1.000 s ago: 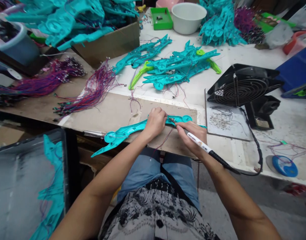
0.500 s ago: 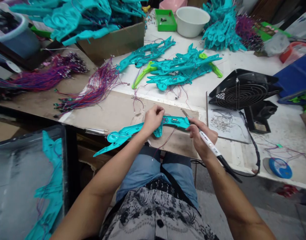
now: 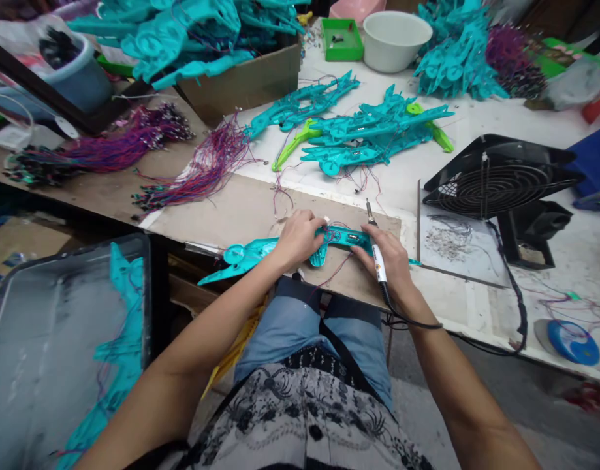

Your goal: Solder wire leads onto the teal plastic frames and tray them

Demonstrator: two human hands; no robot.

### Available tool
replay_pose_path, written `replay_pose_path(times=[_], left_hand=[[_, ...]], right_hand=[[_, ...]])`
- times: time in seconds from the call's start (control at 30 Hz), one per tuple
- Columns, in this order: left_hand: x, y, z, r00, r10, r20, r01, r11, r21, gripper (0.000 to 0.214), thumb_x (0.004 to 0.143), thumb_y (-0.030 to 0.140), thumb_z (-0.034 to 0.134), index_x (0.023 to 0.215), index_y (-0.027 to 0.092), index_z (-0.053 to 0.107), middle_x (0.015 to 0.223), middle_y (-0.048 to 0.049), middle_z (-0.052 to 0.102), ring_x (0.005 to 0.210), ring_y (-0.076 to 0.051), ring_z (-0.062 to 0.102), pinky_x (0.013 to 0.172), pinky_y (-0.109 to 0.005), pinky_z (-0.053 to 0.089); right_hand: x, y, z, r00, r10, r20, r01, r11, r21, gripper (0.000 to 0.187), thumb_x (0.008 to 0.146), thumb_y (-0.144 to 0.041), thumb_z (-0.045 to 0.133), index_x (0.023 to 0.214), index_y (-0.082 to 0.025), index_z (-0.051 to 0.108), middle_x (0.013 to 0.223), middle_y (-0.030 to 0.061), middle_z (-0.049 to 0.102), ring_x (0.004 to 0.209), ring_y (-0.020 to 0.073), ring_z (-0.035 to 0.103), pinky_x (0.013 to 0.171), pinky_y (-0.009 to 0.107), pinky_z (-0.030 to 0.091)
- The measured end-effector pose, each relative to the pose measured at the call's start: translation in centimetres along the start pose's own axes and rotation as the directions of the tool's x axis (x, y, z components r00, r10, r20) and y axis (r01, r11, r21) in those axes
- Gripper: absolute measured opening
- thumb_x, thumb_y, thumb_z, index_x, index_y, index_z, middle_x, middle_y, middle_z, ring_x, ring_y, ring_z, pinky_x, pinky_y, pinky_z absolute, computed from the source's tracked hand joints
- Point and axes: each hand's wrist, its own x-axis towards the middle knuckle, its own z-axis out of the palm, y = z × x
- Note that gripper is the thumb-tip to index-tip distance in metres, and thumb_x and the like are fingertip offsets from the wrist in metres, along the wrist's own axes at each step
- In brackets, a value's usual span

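Note:
A long teal plastic shell piece (image 3: 253, 253) with thin red and blue wires lies across the table's front edge. My left hand (image 3: 300, 240) is closed over its middle, fingertips at a small white bit I cannot make out. Between the fingers of my right hand (image 3: 392, 258) is a soldering iron (image 3: 379, 263) with a white handle, its tip pointing away from me and clear of the shell. That hand's thumb and fingers also close around the shell's right end, hiding part of it.
Beyond lie a pile of teal shells (image 3: 373, 134) and wire bundles (image 3: 214, 160). At right stand a black fan (image 3: 495, 176), a board with scraps (image 3: 461, 251) and a blue-labelled spool (image 3: 574, 342). A grey bin (image 3: 30, 339) with teal shells sits at lower left.
My right hand has come in onto the shell's right end, and the soldering iron has swung more upright. My left hand remains on the shell. The view has shifted slightly left.

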Motion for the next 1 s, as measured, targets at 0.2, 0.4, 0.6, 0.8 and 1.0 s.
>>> replay_pose_path(times=[0.2, 0.4, 0.6, 0.8, 1.0], left_hand=[[1.6, 1.1, -0.4, 0.997, -0.021, 0.075, 0.015, 0.997, 0.081, 0.022, 0.084, 0.017, 0.057, 0.103, 0.017, 0.068, 0.101, -0.0103, 0.063, 0.096, -0.025, 0.061, 0.082, -0.034, 0.049], [1.5, 2.0, 0.0, 0.993, -0.105, 0.047, 0.096, 0.982, 0.164, 0.015, 0.088, 0.015, 0.053, 0.097, 0.014, 0.065, 0.1, -0.0139, 0.065, 0.093, -0.027, 0.063, 0.078, -0.035, 0.048], [2.5, 0.6, -0.9, 0.992, -0.124, -0.015, 0.123, 0.99, -0.067, 0.002, 0.085, 0.015, 0.06, 0.086, 0.016, 0.062, 0.088, -0.0085, 0.069, 0.084, -0.023, 0.063, 0.075, -0.034, 0.047], [3.0, -0.4, -2.8, 0.983, -0.149, 0.105, 0.181, 0.763, -0.621, 0.006, 0.083, 0.013, 0.062, 0.086, 0.016, 0.057, 0.078, -0.0051, 0.069, 0.073, -0.016, 0.065, 0.07, -0.031, 0.05], [2.0, -1.1, -3.6, 0.99, -0.138, 0.027, 0.114, 0.67, -0.733, 0.037, 0.079, 0.013, 0.063, 0.115, 0.016, 0.057, 0.119, -0.0116, 0.067, 0.104, -0.018, 0.066, 0.088, -0.032, 0.053]], right_hand=[[0.0, 0.0, 0.1, 1.0, 0.01, 0.017, -0.01, 1.0, -0.006, 0.043, 0.091, -0.043, 0.061, 0.126, -0.02, 0.058, 0.106, 0.012, 0.07, 0.097, 0.0281, 0.064, 0.086, 0.043, 0.052], [-0.2, 0.0, 0.5, 1.0, -0.007, 0.0, 0.007, 0.999, -0.053, 0.041, 0.092, -0.043, 0.058, 0.125, -0.018, 0.058, 0.105, 0.0128, 0.069, 0.095, 0.0277, 0.062, 0.085, 0.041, 0.051], [-0.3, 0.2, 0.7, 1.0, 0.012, -0.008, -0.013, 1.0, -0.015, 0.04, 0.092, -0.041, 0.058, 0.125, -0.019, 0.059, 0.101, 0.0111, 0.069, 0.094, 0.027, 0.062, 0.085, 0.041, 0.05], [-0.6, 0.5, 1.1, 1.0, 0.018, -0.024, -0.019, 1.0, -0.022, 0.042, 0.092, -0.042, 0.058, 0.126, -0.019, 0.059, 0.104, 0.0124, 0.068, 0.096, 0.0279, 0.06, 0.086, 0.041, 0.049], [-0.5, 0.5, 1.0, 0.999, -0.024, -0.045, 0.022, 0.999, -0.042, 0.04, 0.092, -0.041, 0.058, 0.125, -0.017, 0.059, 0.1, 0.0122, 0.069, 0.094, 0.0274, 0.061, 0.085, 0.039, 0.049]])
